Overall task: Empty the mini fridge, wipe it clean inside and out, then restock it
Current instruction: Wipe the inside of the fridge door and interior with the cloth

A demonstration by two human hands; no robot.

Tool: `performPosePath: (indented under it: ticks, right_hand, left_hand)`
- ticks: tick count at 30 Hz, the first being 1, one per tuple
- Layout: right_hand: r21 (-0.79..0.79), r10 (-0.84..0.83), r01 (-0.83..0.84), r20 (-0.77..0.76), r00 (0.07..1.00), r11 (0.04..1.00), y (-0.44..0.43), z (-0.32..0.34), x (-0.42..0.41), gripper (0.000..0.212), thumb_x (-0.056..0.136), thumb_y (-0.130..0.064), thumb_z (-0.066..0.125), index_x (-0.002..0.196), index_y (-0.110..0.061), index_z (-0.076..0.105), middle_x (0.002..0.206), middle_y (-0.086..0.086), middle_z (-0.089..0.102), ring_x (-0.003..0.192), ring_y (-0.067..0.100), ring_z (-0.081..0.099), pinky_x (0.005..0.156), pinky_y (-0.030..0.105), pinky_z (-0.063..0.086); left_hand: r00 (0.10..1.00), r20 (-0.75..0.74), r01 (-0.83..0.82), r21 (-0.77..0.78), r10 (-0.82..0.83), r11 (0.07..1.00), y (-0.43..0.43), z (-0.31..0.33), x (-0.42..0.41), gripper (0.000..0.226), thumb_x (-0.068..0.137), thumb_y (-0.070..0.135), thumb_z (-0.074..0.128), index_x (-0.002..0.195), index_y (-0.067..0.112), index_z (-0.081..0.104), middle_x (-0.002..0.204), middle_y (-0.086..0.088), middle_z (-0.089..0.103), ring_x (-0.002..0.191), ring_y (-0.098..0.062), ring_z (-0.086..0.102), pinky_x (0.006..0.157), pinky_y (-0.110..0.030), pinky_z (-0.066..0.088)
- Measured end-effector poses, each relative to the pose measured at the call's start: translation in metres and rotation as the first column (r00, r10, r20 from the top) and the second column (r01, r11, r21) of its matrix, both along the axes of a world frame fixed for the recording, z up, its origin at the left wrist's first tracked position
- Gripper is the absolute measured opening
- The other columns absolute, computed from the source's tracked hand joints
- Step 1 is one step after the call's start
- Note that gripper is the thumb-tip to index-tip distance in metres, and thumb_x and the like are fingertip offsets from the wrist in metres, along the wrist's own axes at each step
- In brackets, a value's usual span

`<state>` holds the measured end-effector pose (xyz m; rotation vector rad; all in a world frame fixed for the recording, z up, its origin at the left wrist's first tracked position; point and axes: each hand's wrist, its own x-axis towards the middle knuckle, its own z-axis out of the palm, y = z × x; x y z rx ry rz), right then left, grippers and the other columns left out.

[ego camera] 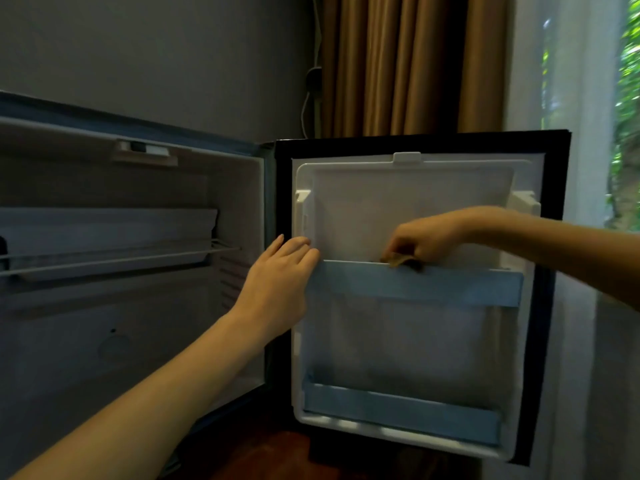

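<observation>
The mini fridge [131, 327] stands open at the left, its cavity bare except for a wire shelf [114, 259]. Its door [408, 202] is swung wide to the right and shows two pale blue door racks, an upper rack [450, 285] and a lower rack [398, 410]. My left hand [277, 289] lies with straight fingers against the door's inner left edge, beside the upper rack. My right hand [426, 237] pinches a small brown cloth [403, 260] at the top lip of the upper rack.
Brown curtains [398, 64] hang behind the door and a sheer white curtain [571, 98] covers the window at the right. A cable [306, 109] runs down the grey wall. A dark wooden floor [263, 455] shows below the door.
</observation>
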<state>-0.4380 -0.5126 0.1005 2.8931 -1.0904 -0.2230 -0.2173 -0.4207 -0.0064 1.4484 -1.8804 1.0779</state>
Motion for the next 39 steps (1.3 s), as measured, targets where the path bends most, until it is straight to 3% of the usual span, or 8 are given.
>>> performPosePath:
  ticks: [5,12,16,21,27,32,35,39]
  right_hand:
    - [0.044,-0.315,0.320,-0.106,0.943,0.946,0.014,0.008,-0.059,0.027,0.095,-0.003,0.049,0.073,-0.016,0.059,0.066,-0.003,0.053,0.057,0.008,0.047,0.055,0.018,0.041]
    - [0.102,0.085,-0.131,0.366,0.927,0.986,0.034,-0.030,0.021,0.022,0.097,-0.007,0.049,0.112,0.004,0.061,0.099,0.012,0.061,0.086,0.014,0.051,0.078,0.024,0.043]
    - [-0.146,0.185,-0.152,0.242,0.953,0.977,0.033,-0.031,0.081,0.009,0.092,-0.025,0.059,0.090,-0.015,0.059,0.079,0.000,0.058,0.074,0.017,0.052,0.064,0.030,0.038]
    - [-0.077,0.129,-0.113,0.260,0.957,0.991,0.042,-0.029,0.036,0.035,0.100,-0.043,0.042,0.102,-0.019,0.067,0.094,-0.003,0.066,0.084,0.014,0.058,0.073,0.017,0.041]
    - [-0.320,-0.245,0.205,-0.092,0.965,0.925,0.056,-0.010,-0.052,0.050,0.103,-0.045,0.028,0.069,-0.019,0.055,0.070,-0.005,0.056,0.068,0.016,0.053,0.075,0.029,0.041]
    - [-0.142,-0.283,0.277,-0.022,0.959,0.950,0.038,-0.005,-0.049,0.030,0.101,-0.021,0.040,0.099,-0.007,0.066,0.074,0.001,0.062,0.058,0.013,0.055,0.068,0.026,0.049]
    - [-0.093,-0.056,0.079,0.231,0.971,0.992,0.032,-0.021,-0.033,0.045,0.092,0.005,0.042,0.130,-0.011,0.058,0.121,-0.001,0.061,0.104,0.015,0.059,0.093,0.024,0.044]
    - [-0.109,0.212,-0.185,0.359,0.909,0.977,0.024,-0.038,0.020,0.049,0.093,0.008,0.038,0.136,-0.012,0.052,0.138,0.001,0.047,0.127,0.013,0.043,0.106,0.018,0.027]
  left_hand:
    - [0.998,-0.053,0.041,-0.036,-0.043,0.999,-0.001,-0.005,-0.004,0.045,0.055,-0.004,0.064,0.100,-0.001,0.066,0.110,-0.020,0.067,0.113,-0.034,0.060,0.099,-0.046,0.045]
    - [0.992,-0.079,0.092,-0.067,-0.097,0.994,0.005,-0.007,0.004,0.056,0.068,0.020,0.029,0.105,0.002,0.067,0.111,-0.015,0.068,0.120,-0.030,0.057,0.105,-0.043,0.035]
    - [0.997,-0.029,0.072,-0.044,-0.073,0.996,0.010,-0.003,0.013,0.059,0.066,0.021,0.029,0.107,0.005,0.069,0.114,-0.011,0.069,0.119,-0.027,0.059,0.105,-0.047,0.035]
    - [1.000,-0.010,0.029,-0.030,-0.029,0.999,0.016,-0.002,0.017,0.059,0.067,0.022,0.030,0.108,0.006,0.069,0.114,-0.010,0.069,0.120,-0.024,0.059,0.104,-0.046,0.037]
    - [1.000,-0.023,0.003,-0.028,-0.004,1.000,0.013,-0.007,0.008,0.058,0.065,0.017,0.032,0.109,0.003,0.067,0.115,-0.011,0.069,0.123,-0.026,0.056,0.104,-0.046,0.039]
    - [0.998,-0.062,-0.008,-0.011,0.007,1.000,0.008,-0.015,-0.006,0.064,0.062,0.016,0.039,0.118,-0.003,0.064,0.119,-0.015,0.066,0.123,-0.031,0.056,0.102,-0.052,0.043]
    - [0.998,-0.063,-0.014,0.012,0.015,1.000,0.002,-0.019,-0.016,0.073,0.063,0.025,0.034,0.127,-0.002,0.059,0.128,-0.014,0.062,0.119,-0.031,0.059,0.101,-0.053,0.044]
    - [0.993,-0.115,0.007,-0.008,-0.008,1.000,-0.005,-0.021,-0.022,0.069,0.065,0.023,0.032,0.123,-0.001,0.061,0.116,-0.012,0.066,0.107,-0.030,0.064,0.106,-0.046,0.040]
